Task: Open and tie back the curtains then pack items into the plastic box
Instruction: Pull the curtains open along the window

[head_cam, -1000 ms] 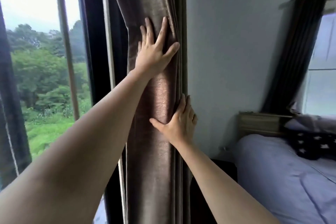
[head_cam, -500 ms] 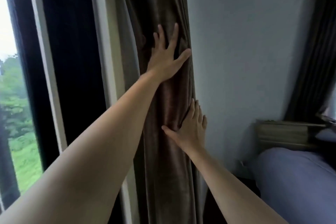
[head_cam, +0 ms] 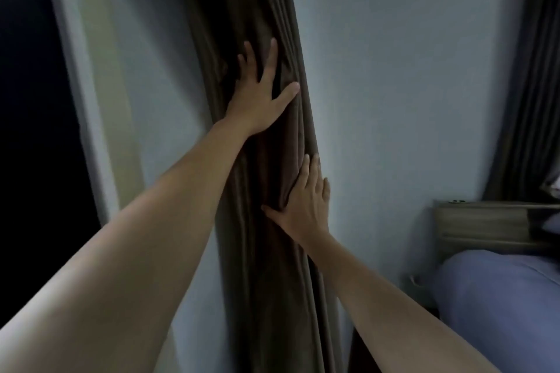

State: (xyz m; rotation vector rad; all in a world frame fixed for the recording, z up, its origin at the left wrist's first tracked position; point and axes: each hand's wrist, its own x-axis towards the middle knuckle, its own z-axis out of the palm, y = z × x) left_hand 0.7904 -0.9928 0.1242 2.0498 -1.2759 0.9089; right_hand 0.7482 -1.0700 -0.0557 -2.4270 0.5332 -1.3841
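Note:
A brown curtain (head_cam: pixel 242 9) hangs gathered into a narrow column of folds against the pale wall, right of the window frame. My left hand (head_cam: pixel 260 94) lies flat on the folds high up, fingers straight and spread, thumb out to the right. Lower down, my right hand (head_cam: pixel 306 206) presses flat on the curtain's right edge with its fingers straight and pointing up, its thumb out to the left. Neither hand grips the cloth. No tie-back and no plastic box are in view.
A white window frame (head_cam: pixel 88 100) and dark glass fill the left. A second dark curtain (head_cam: pixel 533 85) hangs at the far right above a wooden headboard (head_cam: pixel 485 227). A bed with blue bedding (head_cam: pixel 500 306) sits at the lower right.
The view has swung right, so the green outdoors has left the frame and the scene looks darker. Both hands stay pressed flat on the gathered curtain, which now sits further from the window opening.

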